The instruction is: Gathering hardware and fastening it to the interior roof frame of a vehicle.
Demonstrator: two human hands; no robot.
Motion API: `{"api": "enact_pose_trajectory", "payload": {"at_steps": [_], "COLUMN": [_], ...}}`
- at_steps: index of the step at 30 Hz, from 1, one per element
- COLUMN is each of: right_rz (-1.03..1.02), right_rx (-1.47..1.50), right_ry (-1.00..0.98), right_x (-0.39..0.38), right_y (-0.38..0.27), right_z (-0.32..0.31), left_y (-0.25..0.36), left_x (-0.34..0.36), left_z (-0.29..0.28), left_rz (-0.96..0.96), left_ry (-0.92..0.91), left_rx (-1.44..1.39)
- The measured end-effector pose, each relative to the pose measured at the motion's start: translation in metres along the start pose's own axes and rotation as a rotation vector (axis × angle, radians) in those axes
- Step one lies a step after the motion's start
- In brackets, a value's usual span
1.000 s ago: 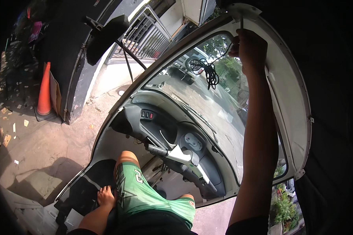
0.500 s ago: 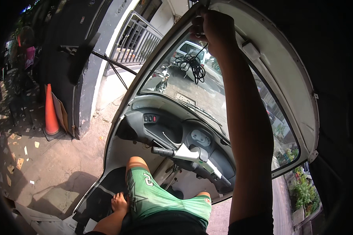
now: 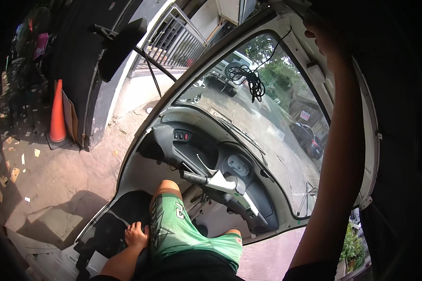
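Note:
My left hand (image 3: pixel 136 235) rests on the black seat (image 3: pixel 109 220) beside my left thigh, fingers slightly apart and holding nothing visible. My right arm reaches up along the windshield (image 3: pixel 262 107) of a small three-wheeled vehicle. At its end, my right hand (image 3: pixel 324 41) is by the upper right of the pale windshield frame (image 3: pixel 309 61); most of its fingers are lost in shadow. A bundled black cable (image 3: pixel 252 80) hangs in front of the glass. Its cord runs up to the frame's top, to the left of that hand. In front of my knees is the handlebar (image 3: pixel 225 182).
A grey dashboard (image 3: pixel 199 146) with switches and a gauge (image 3: pixel 238 165) lies beyond the handlebar. Outside on the left are a side mirror (image 3: pixel 122 49), an orange cone (image 3: pixel 58 114) and a metal railing (image 3: pixel 176 40). Parked vehicles show through the glass.
My right hand has moved right along the frame, away from the cable's cord. The view has shifted, showing more of the windshield. My left hand stays on the seat.

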State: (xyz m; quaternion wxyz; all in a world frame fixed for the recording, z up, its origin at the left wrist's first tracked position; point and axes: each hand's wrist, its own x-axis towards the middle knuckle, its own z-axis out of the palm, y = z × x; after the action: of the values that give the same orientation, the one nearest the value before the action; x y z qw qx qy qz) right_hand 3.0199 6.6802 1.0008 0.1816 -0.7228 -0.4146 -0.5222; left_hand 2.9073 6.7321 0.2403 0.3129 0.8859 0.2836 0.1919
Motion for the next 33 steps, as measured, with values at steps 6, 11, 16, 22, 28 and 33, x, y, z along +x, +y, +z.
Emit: {"api": "enact_pose_trajectory", "payload": {"at_steps": [6,11,16,22,28,33], "right_rz": [0.224,0.419,0.593,0.42,0.022,-0.206], "right_rx": [0.23,1.033,1.28,0.642,0.073,-0.298], "right_ry": [0.054,-0.06,0.037,-0.016,-0.028,0.013], "right_x": [-0.021,-0.041,-0.032,-0.042,-0.001,0.003], "right_y": [0.017,-0.028,-0.051,-0.002,0.032,0.046], "right_z": [0.032,0.098,0.109,0.039,-0.004,-0.001], "left_y": [0.004,-0.005,-0.014,-0.006,-0.002,0.01], "left_x": [0.007,0.004,0.002,0.004,0.003,0.004], "left_z": [-0.004,0.003,0.021,0.015,0.001,-0.01], "left_rz": [0.001,0.006,-0.004,-0.002,-0.008,0.003], "left_ry": [0.004,-0.047,-0.073,-0.082,-0.045,-0.005], "left_rx": [-0.038,0.016,0.026,0.039,-0.001,-0.019]}}
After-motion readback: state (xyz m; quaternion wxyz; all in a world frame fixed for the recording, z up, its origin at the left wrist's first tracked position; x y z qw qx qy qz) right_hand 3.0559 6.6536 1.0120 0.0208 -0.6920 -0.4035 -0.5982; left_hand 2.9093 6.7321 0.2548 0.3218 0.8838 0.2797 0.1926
